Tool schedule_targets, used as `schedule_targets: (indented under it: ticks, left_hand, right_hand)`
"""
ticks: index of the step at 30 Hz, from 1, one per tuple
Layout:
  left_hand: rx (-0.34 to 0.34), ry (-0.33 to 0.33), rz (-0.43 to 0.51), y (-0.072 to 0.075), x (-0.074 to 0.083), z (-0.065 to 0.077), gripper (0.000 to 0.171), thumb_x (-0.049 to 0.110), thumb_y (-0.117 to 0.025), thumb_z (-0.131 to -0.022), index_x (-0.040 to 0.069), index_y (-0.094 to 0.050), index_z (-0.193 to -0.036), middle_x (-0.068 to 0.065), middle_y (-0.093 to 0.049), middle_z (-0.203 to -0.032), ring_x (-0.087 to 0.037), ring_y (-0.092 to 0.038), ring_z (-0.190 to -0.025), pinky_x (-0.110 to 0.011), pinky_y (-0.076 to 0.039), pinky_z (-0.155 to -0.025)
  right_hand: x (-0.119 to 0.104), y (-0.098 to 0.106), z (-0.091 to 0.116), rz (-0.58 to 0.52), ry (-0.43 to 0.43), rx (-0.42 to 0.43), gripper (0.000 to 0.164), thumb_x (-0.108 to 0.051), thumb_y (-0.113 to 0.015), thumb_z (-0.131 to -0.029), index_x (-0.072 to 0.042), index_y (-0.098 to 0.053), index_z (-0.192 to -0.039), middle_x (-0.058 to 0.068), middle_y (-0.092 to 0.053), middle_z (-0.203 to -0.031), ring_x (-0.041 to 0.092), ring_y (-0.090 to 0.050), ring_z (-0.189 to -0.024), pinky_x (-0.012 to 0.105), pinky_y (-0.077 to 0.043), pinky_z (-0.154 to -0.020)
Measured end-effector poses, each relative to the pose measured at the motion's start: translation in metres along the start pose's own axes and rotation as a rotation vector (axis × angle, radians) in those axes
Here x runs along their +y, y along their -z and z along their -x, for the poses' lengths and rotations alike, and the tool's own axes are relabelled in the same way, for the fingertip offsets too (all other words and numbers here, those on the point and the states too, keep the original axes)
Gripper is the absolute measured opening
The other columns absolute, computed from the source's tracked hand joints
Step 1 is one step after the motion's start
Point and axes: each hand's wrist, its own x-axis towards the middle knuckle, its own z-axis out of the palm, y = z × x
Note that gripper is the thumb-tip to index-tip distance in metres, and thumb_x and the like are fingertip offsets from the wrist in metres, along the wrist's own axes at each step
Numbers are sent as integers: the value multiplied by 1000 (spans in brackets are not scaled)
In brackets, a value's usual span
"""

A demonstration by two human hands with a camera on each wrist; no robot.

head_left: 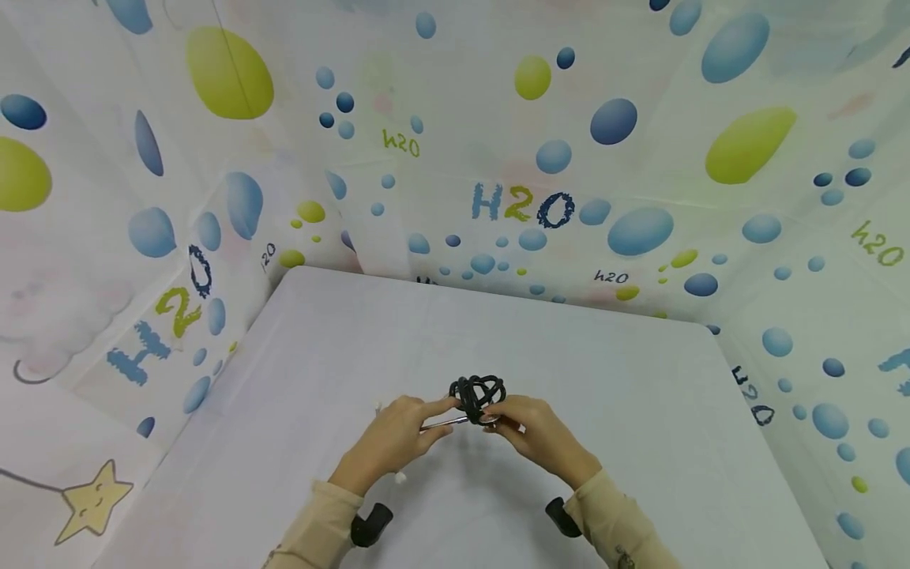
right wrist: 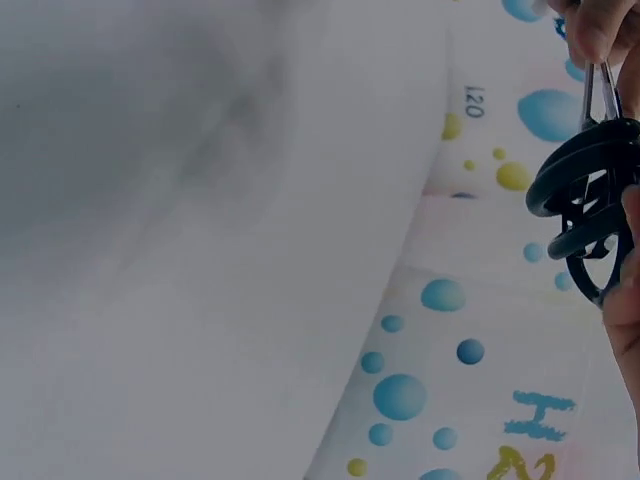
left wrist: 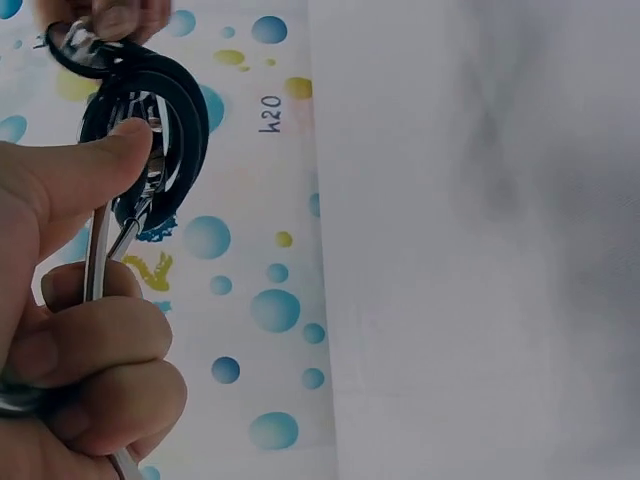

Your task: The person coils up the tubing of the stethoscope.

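Observation:
A stethoscope, its black tubing wound into a loose bundle, is held up between both hands above the table. My left hand grips the metal ear tubes, with the thumb reaching onto the bundle in the left wrist view. White ear tips stick out beside that hand. At the bundle's other side, my right hand pinches the tubing near a round metal part, probably the chest piece. In the right wrist view the coiled tubing is cut off by the right edge, and the right hand shows only partly.
A white table lies under the hands. Behind and beside it hangs a pale sheet printed with blue and green drops. A black device sits at the left wrist, another black device at the right.

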Motion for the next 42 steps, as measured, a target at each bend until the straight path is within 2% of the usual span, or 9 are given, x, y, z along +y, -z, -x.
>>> schedule_targets:
  ticks: [7,13,16,20,23,28,32,36,42]
  left_hand:
    - [-26,6,44,-2,2,-1,38,31,-61,-92,13,-63,-125,0,-69,-75,-1,-45,-58,-24,-44,-61]
    - [105,-47,26,0,-3,-5,40,30,-68,-86,18,-64,-124,10,-44,-57,0,-34,-53,-18,-34,-50]
    - [146,-80,16,2,-4,-6,41,29,-71,-83,18,-65,-122,11,-38,-55,-1,-32,-52,-18,-31,-48]
    - [161,-129,-11,0,-4,-6,40,28,-71,-83,16,-66,-121,6,-52,-60,-1,-38,-53,-17,-36,-49]
    - [177,-162,-54,-5,-3,-6,39,28,-72,-83,15,-67,-119,2,-57,-62,-1,-39,-52,-15,-37,-50]
    - [220,-193,-108,-10,-2,-4,40,27,-73,-81,16,-67,-118,5,-47,-57,-1,-32,-50,-14,-33,-47]
    - [255,-199,-95,-10,0,-3,39,22,-75,-80,14,-67,-117,4,-45,-56,0,-30,-50,-13,-31,-46]
    - [249,-206,-62,-9,2,-2,38,18,-75,-80,11,-68,-117,4,-47,-56,0,-31,-50,-13,-31,-46]
    - [252,-205,-52,-8,4,-1,41,16,-76,-79,10,-67,-118,2,-49,-56,0,-33,-49,-13,-33,-46]
  right_hand:
    - [0,7,-5,268,56,-23,21,-14,-77,-76,-11,-66,-93,12,-54,-121,26,-47,-111,32,-44,-91]
    - [1,7,-6,286,77,4,20,-16,-75,-78,-8,-66,-93,5,-65,-105,28,-55,-112,36,-41,-99]
    - [1,7,-5,255,65,13,22,-13,-76,-77,-5,-65,-95,6,-66,-101,26,-60,-105,33,-45,-94]
    - [2,8,-5,211,26,45,26,-11,-76,-77,-3,-65,-98,8,-68,-96,25,-64,-95,33,-51,-83]
    - [3,7,-3,194,9,82,22,-18,-71,-84,-1,-65,-97,9,-68,-90,21,-65,-85,31,-53,-74]
    - [4,3,-3,179,-46,147,30,-31,-58,-92,-1,-62,-89,3,-64,-77,14,-61,-68,26,-50,-61]
    - [5,-2,-5,76,-178,205,21,-18,-70,-84,-1,-62,-93,3,-66,-78,16,-64,-72,31,-52,-64]
    - [7,-8,-5,-82,-303,265,34,-2,-75,-75,-1,-59,-105,5,-69,-84,20,-69,-80,40,-54,-71]
    - [10,-15,-7,-273,-326,353,35,12,-69,-76,7,-63,-110,23,-55,-114,18,-60,-86,29,-52,-77]
